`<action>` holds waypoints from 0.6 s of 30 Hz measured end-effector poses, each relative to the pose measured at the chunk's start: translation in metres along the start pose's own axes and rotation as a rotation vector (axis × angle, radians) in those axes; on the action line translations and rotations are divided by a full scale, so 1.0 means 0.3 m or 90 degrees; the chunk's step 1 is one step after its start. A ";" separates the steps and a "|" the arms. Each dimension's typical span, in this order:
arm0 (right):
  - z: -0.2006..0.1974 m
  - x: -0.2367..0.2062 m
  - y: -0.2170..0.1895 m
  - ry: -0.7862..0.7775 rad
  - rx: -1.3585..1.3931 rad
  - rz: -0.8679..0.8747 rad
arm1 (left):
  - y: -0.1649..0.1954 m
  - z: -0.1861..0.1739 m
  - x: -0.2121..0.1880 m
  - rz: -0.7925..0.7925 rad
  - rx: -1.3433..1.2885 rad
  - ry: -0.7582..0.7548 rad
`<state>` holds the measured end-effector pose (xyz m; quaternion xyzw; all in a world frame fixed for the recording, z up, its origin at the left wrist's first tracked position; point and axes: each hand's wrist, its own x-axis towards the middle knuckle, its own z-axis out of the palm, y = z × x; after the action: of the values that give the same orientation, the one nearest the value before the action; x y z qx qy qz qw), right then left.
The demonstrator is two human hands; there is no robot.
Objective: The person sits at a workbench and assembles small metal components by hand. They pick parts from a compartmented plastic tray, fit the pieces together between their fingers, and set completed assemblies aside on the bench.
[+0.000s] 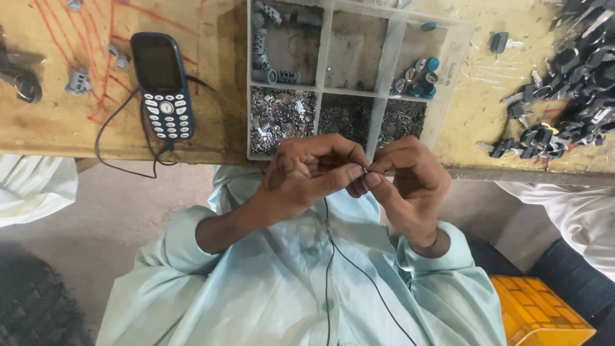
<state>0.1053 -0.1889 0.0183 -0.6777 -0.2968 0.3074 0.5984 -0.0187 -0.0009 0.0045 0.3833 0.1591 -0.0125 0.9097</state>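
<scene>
My left hand (pixel 307 172) and my right hand (pixel 410 182) meet just in front of the table edge, fingertips pinched together on a tiny metal part (pixel 365 170). It is too small to make out in detail. Both hands hover over my pale green shirt, right below a clear plastic compartment tray (pixel 384 61). The tray's near compartments hold heaps of small metal pieces (pixel 282 115). Its far compartments hold small cylinders and blue-capped parts (pixel 419 77).
A blue keypad phone (pixel 161 83) with a black cable lies on the wooden table (pixel 64 122) at left. A pile of black-headed keys (pixel 564 83) covers the right side. White-clothed people sit on both sides. A yellow crate (pixel 538 311) stands at lower right.
</scene>
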 end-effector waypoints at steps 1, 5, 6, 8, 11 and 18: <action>0.008 -0.006 0.003 0.013 0.037 0.023 | -0.001 0.003 -0.001 -0.005 -0.018 0.002; 0.046 -0.010 0.011 0.045 0.000 0.010 | 0.014 0.006 -0.007 0.042 0.025 0.019; 0.055 -0.006 0.014 0.050 -0.058 -0.020 | 0.022 0.005 -0.005 0.061 0.069 0.028; 0.063 0.008 0.021 0.088 -0.195 -0.160 | 0.036 0.004 -0.004 0.125 0.163 0.046; 0.045 0.036 0.029 0.049 -0.245 -0.224 | 0.058 0.004 -0.008 0.198 0.280 0.058; -0.003 0.147 -0.057 -0.205 -0.199 -0.179 | 0.065 -0.035 -0.014 0.055 0.245 0.001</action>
<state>0.1334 -0.1539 0.0328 -0.6563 -0.5236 0.2753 0.4683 -0.0228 0.0198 0.0126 0.5566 0.1379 -0.0035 0.8192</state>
